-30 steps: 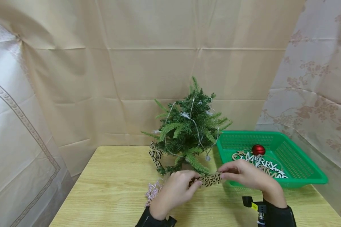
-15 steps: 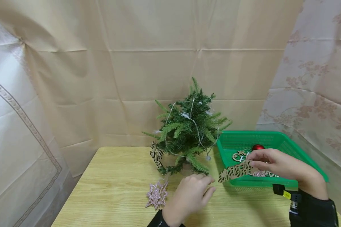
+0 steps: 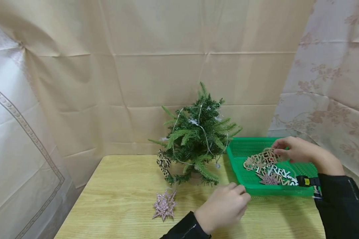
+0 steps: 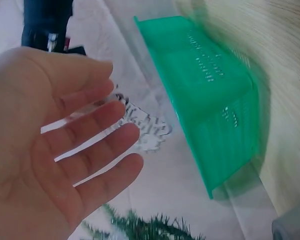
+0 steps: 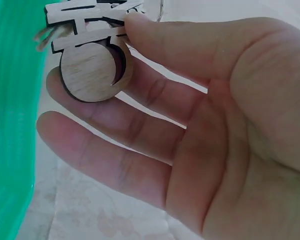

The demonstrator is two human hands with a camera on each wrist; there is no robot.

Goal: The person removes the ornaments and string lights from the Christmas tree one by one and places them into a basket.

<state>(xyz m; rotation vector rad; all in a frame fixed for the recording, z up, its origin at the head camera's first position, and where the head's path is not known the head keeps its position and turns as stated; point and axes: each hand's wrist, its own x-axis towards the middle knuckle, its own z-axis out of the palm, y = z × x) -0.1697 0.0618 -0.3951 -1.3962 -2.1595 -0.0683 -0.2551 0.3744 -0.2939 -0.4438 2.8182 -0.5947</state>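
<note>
My right hand pinches a wooden cut-out lettering ornament above the green basket. In the right wrist view the thumb presses its white-faced letters, and a round wooden part lies against the fingers. Twine shows at its edge. My left hand hovers over the table in front of the basket and holds nothing; its fingers look loosely extended in the left wrist view. Beneath the held ornament, the basket contains white MERRY lettering and a pink glitter snowflake.
A small Christmas tree with a wire light string stands left of the basket. A wooden lettering ornament hangs from its lower left side. On the table lies a pink glitter star. Curtains enclose the back and sides.
The left hand has let go of the wooden ornament and shifted right. My right hand has carried the ornament from before the tree to over the basket.
</note>
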